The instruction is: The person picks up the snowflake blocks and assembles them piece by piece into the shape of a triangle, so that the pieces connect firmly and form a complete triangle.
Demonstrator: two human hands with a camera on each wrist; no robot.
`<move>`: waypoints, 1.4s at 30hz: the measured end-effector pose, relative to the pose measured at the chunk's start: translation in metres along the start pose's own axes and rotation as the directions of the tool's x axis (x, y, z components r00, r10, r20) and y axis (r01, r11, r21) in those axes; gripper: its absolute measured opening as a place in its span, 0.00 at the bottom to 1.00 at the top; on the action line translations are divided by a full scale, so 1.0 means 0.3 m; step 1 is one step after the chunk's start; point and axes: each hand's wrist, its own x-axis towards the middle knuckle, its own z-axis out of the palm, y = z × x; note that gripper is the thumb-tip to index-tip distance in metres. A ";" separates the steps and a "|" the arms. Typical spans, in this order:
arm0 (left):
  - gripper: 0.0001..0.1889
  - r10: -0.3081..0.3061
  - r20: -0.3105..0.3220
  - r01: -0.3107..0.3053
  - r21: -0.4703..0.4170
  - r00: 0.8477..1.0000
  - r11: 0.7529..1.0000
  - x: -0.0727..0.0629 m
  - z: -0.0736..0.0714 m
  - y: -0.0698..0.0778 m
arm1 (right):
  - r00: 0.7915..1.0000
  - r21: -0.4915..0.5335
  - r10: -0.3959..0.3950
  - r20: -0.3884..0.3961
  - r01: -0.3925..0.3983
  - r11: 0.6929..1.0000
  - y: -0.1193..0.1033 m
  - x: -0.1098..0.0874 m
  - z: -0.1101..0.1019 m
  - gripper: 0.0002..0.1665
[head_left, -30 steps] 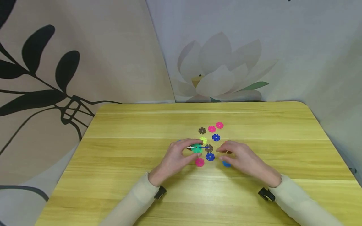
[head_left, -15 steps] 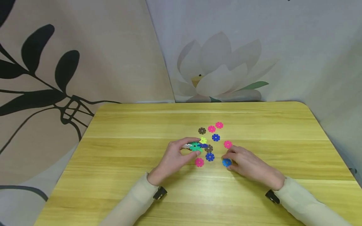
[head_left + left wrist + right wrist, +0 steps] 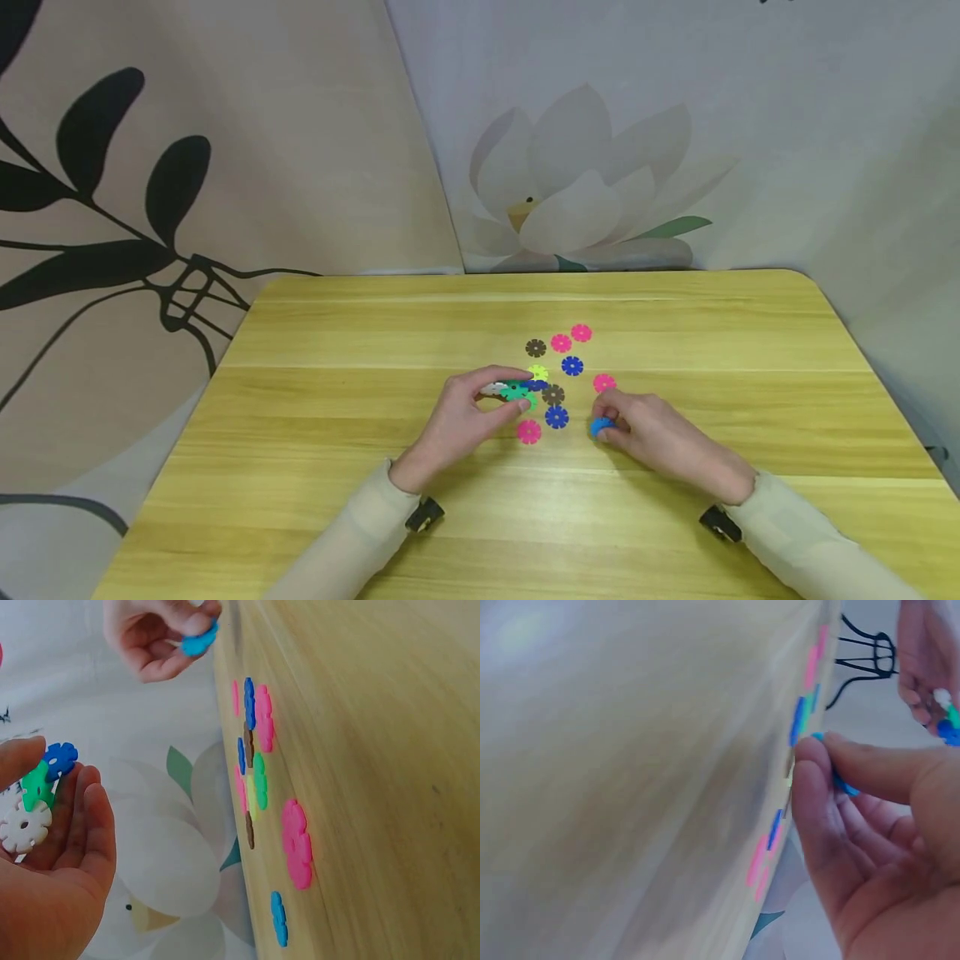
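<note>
My left hand (image 3: 459, 421) holds a short chain of joined notched plastic discs above the table. It runs from a white disc (image 3: 24, 826) through a green disc (image 3: 37, 786) to a dark blue disc (image 3: 61, 760). The thumb and fingers curl round it. Over to the right, my right hand (image 3: 660, 432) pinches a light blue notched disc (image 3: 601, 426) between thumb and fingertips. In the right wrist view, the fingers mostly cover that disc (image 3: 845, 784). The two hands are apart, and the light blue disc does not touch the chain.
Several loose discs lie flat on the wooden table (image 3: 360, 333), among them a pink disc (image 3: 528, 432), a dark blue disc (image 3: 557, 417), a brown disc (image 3: 536, 348) and a yellow disc (image 3: 537, 373). A patterned backdrop (image 3: 337, 150) stands behind the table's far edge.
My right hand has shifted slightly right and taken the light blue disc, which now tilts in its fingers. A pink disc beyond it came into view. The chain in my left hand has turned slightly.
</note>
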 end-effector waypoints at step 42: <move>0.12 0.051 0.035 -0.048 -0.086 0.998 0.995 0.003 0.031 -0.016 | 0.983 0.589 0.145 -0.111 -0.053 0.807 -0.151 0.059 0.002 0.11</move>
